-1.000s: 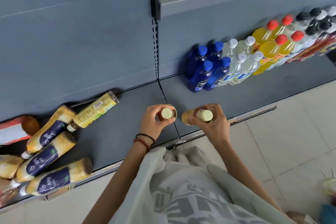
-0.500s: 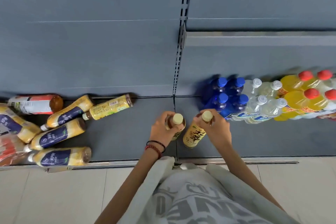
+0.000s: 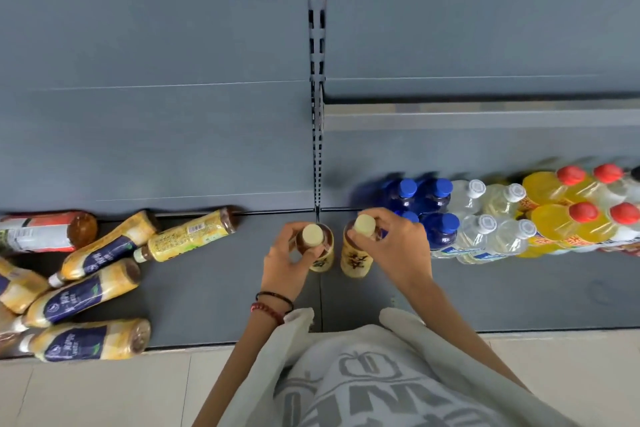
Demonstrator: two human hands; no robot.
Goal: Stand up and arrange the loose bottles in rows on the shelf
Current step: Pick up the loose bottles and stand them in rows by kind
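Observation:
My left hand (image 3: 287, 263) grips the neck of an upright yellow tea bottle (image 3: 320, 253) with a cream cap, standing on the grey bottom shelf (image 3: 225, 288) near the centre upright. My right hand (image 3: 394, 250) grips the top of a second yellow tea bottle (image 3: 356, 253) right beside it. Both bottles stand close together just left of the upright blue bottles (image 3: 436, 215). Several loose yellow bottles (image 3: 90, 291) lie on their sides at the shelf's left end, and one yellow-labelled bottle (image 3: 190, 236) lies against the back panel.
Rows of upright clear bottles (image 3: 485, 218) and yellow red-capped bottles (image 3: 568, 208) fill the shelf to the right. A red-labelled bottle (image 3: 45, 232) lies at far left. A slotted upright (image 3: 317, 80) divides the back panel. Tiled floor (image 3: 104, 392) runs below the shelf edge.
Both hands have carried the two tea bottles back and down onto the shelf, closer to the blue bottles. The view has swung to face the shelf squarely.

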